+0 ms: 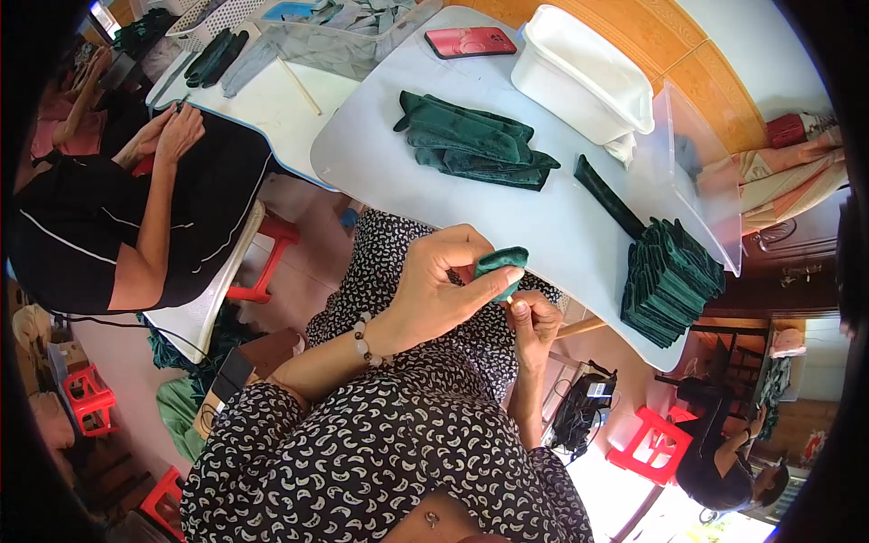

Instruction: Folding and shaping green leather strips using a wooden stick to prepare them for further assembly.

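Note:
My left hand (433, 294) is closed around a small bunched piece of dark green velvet (501, 263), held above my lap. Just below it, my right hand (534, 328) pinches a thin pale stick (510, 300), of which only a short bit shows at the velvet's lower side. Whether the stick's hidden end is inside the cloth I cannot tell. Beyond my hands, a loose pile of green velvet pieces (475, 140) lies on the white table (362, 154). A single narrow velvet strip (606, 195) lies farther right, its near end by a neat stack of folded velvet strips (670, 282).
A white plastic bin (579, 77) and a red phone (470, 42) are at the table's far side. A clear plastic box (692, 172) stands on the right. At left, a co-worker's hands (172, 131) work near another table (281, 127). Red stools (650, 445) stand around.

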Action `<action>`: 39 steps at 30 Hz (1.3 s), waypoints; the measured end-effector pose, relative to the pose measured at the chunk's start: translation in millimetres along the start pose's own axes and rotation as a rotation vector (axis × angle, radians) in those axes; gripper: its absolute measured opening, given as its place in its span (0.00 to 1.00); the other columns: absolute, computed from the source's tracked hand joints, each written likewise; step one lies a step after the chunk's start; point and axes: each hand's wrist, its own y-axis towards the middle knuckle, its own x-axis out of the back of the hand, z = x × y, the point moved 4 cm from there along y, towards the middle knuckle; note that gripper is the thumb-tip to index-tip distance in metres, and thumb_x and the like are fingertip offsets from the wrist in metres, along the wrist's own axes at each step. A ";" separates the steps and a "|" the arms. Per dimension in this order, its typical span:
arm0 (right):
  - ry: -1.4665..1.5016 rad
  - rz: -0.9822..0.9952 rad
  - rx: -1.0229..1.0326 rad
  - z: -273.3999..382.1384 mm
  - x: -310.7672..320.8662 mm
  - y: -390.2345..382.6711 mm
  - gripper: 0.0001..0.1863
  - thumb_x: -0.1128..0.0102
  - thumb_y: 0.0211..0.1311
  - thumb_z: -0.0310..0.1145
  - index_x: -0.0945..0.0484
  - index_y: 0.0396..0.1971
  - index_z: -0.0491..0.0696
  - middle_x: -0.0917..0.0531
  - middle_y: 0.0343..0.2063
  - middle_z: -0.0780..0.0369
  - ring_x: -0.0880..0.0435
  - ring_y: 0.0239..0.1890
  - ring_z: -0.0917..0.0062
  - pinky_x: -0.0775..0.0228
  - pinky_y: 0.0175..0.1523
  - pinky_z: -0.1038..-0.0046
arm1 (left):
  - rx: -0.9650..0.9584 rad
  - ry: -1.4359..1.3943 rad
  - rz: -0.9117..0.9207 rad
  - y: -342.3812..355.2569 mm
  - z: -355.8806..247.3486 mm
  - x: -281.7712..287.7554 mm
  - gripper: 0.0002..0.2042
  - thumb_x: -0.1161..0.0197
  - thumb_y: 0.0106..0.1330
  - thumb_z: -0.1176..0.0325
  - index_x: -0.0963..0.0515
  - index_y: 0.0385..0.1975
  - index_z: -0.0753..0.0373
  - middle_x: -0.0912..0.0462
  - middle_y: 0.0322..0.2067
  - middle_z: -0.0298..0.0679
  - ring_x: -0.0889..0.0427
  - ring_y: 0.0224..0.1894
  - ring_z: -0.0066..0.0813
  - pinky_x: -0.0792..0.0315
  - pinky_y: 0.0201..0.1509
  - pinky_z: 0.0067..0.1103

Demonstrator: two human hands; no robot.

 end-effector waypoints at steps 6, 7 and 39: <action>-0.011 0.002 0.055 5.0 -5.4 1.9 0.15 0.40 0.66 0.37 0.20 0.27 0.40 0.22 0.22 0.65 0.32 0.18 0.88 0.45 0.21 0.84 | 0.019 0.002 -0.003 -1.3 0.0 -1.6 0.05 0.30 0.57 0.75 0.15 0.32 0.65 0.20 0.27 0.31 0.29 0.24 0.09 0.37 0.26 0.10; 0.011 -0.003 0.054 4.3 -8.1 1.4 0.15 0.40 0.66 0.38 0.20 0.27 0.40 0.23 0.21 0.66 0.32 0.17 0.89 0.45 0.21 0.84 | 0.024 -0.011 -0.009 -1.8 1.9 -2.3 0.05 0.30 0.57 0.75 0.15 0.32 0.65 0.20 0.27 0.31 0.29 0.24 0.09 0.37 0.25 0.10; -0.104 -0.124 0.007 10.8 -16.6 -11.8 0.16 0.40 0.66 0.38 0.22 0.26 0.41 0.25 0.19 0.68 0.35 0.19 0.89 0.47 0.23 0.84 | 0.090 -0.463 -0.141 -4.1 10.9 13.7 0.10 0.33 0.62 0.70 0.17 0.40 0.67 0.15 0.30 0.37 0.20 0.30 0.13 0.28 0.32 0.12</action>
